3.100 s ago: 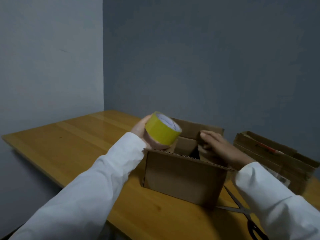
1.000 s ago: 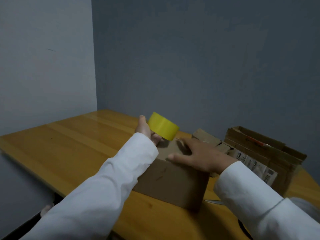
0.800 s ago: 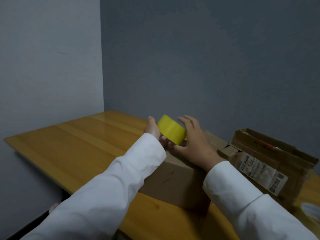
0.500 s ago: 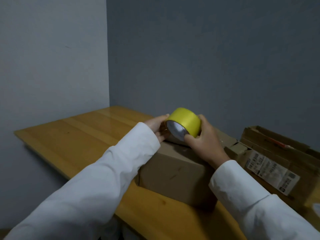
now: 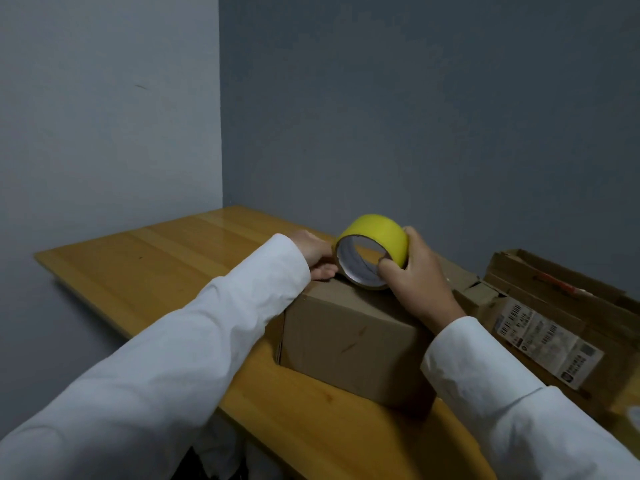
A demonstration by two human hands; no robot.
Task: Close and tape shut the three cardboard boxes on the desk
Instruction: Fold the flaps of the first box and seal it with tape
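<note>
A brown cardboard box (image 5: 349, 341) with its flaps folded down stands near the desk's front edge. A yellow tape roll (image 5: 375, 245) stands on edge on the box top, its open core facing me. My right hand (image 5: 415, 278) grips the roll, thumb inside the core. My left hand (image 5: 317, 254) rests on the box top at the roll's left side, fingers against it. A second open box (image 5: 571, 317) with a white shipping label stands to the right. A smaller open box (image 5: 476, 294) sits between them, mostly hidden.
The wooden desk (image 5: 166, 265) runs left into a corner of two grey walls. Its front edge falls away close below my arms. A pale object (image 5: 633, 415) shows at the far right edge.
The near box's flaps were folded shut. The roll passed from my left hand into my right and turned so that its core faces me. My view moved closer.
</note>
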